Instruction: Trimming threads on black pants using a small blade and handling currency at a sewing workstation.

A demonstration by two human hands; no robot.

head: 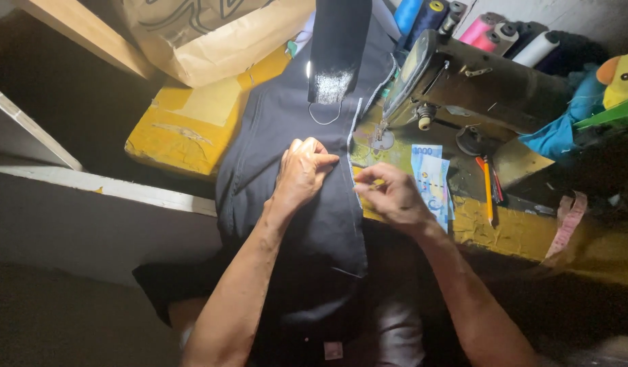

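Note:
A dark navy garment (293,122) lies spread over a yellow sewing table (171,132) and hangs down toward my lap. My left hand (301,171) rests on the cloth with its fingers curled, pinching the fabric near its right edge. My right hand (394,194) sits just right of that edge, fingertips pinched together on the seam, possibly around a small pin or thread that is too small to make out. The two hands are a short gap apart.
An old sewing machine (477,85) stands at the back right, with thread cones (494,34) behind it. Blue banknotes (431,170) and pencils (488,183) lie by my right hand. A tape measure (565,228) hangs off the table. A brown paper bag (212,37) sits back left.

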